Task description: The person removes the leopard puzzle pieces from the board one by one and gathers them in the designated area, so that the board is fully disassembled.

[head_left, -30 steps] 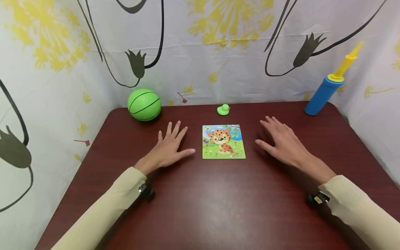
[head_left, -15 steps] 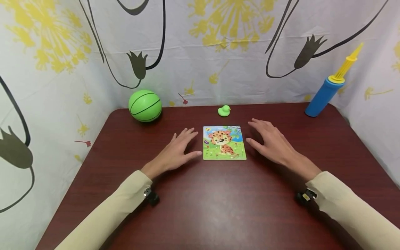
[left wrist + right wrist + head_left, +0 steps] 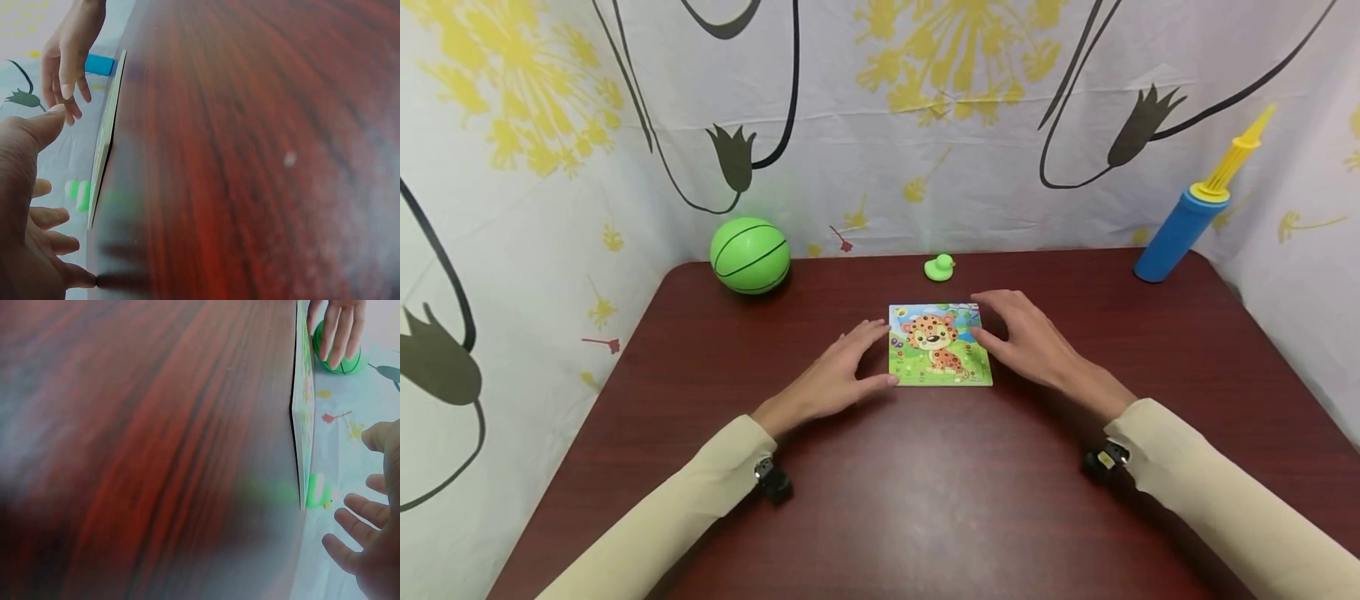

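Flanking the picture board (image 3: 936, 358), which lies flat on the table (image 3: 940, 467) between them, the left hand (image 3: 823, 381) and the right hand (image 3: 1030, 337) both hold nothing, fingers loosely outstretched, so the work looks barely begun to me, with any grip apparently not yet made.

the person over there has on a long-sleeved top, the left sleeve (image 3: 673, 507) and right sleeve (image 3: 1217, 492) both plain pale beige, softly creased, with simple cuffs that leave the left hand (image 3: 831, 383) and right hand (image 3: 1033, 343) bare. at the left wrist there's a small black camera (image 3: 775, 483) with a shiny silvery fitting (image 3: 763, 468); its black twin (image 3: 1097, 465) at the right wrist carries a little yellow square (image 3: 1106, 459).
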Motion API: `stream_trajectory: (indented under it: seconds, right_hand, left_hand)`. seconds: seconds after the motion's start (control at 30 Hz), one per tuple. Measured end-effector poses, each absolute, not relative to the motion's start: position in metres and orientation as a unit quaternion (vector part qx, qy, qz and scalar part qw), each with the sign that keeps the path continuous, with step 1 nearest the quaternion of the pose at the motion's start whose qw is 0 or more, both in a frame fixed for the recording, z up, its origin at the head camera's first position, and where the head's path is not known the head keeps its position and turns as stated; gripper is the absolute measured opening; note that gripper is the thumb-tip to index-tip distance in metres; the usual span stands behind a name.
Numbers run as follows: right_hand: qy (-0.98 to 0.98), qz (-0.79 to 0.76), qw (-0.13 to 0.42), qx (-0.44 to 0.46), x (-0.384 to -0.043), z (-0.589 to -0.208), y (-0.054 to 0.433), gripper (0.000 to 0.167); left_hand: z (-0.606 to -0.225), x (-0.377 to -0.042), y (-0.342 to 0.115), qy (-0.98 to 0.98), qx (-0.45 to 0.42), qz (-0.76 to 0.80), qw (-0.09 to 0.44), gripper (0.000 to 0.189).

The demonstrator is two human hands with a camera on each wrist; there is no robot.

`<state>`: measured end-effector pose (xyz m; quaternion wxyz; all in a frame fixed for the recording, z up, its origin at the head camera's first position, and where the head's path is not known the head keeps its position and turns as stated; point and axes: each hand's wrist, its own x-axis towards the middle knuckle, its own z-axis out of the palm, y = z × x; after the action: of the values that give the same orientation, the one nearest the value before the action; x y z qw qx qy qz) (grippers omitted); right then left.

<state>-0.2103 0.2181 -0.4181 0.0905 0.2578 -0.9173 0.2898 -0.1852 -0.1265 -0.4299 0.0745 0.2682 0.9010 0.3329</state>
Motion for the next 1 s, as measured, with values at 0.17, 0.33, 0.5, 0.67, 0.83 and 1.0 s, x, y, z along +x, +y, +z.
stream_trajectory:
  seconds: [0.17, 0.33, 0.5, 0.67, 0.83, 1.0]
  right_hand:
    - [-0.915, 0.299, 0.080, 0.259, -0.215, -0.419, 0.210, 0.052]
    - [-0.911, 0.310, 0.071, 0.263, -0.221, -0.421, 0.201, 0.050]
    - [-0.901, 0.331, 0.053, 0.274, -0.226, -0.424, 0.193, 0.048]
    - [-0.891, 0.347, 0.038, 0.291, -0.230, -0.428, 0.188, 0.046]
    - [-0.883, 0.357, 0.039, 0.302, -0.233, -0.432, 0.183, 0.041]
    - [-0.876, 0.371, 0.038, 0.305, -0.236, -0.435, 0.179, 0.036]
  left_hand:
    - [-0.432, -0.187, -0.121, 0.895, 0.266, 0.353, 0.060, 0.084]
    - [-0.436, -0.189, -0.114, 0.884, 0.256, 0.389, 0.041, 0.076]
    - [-0.440, -0.194, -0.110, 0.882, 0.243, 0.402, 0.032, 0.074]
    - [-0.445, -0.199, -0.110, 0.881, 0.242, 0.404, 0.042, 0.076]
    - [-0.449, -0.205, -0.109, 0.894, 0.258, 0.364, 0.050, 0.081]
    - [-0.452, -0.211, -0.108, 0.910, 0.284, 0.300, 0.042, 0.087]
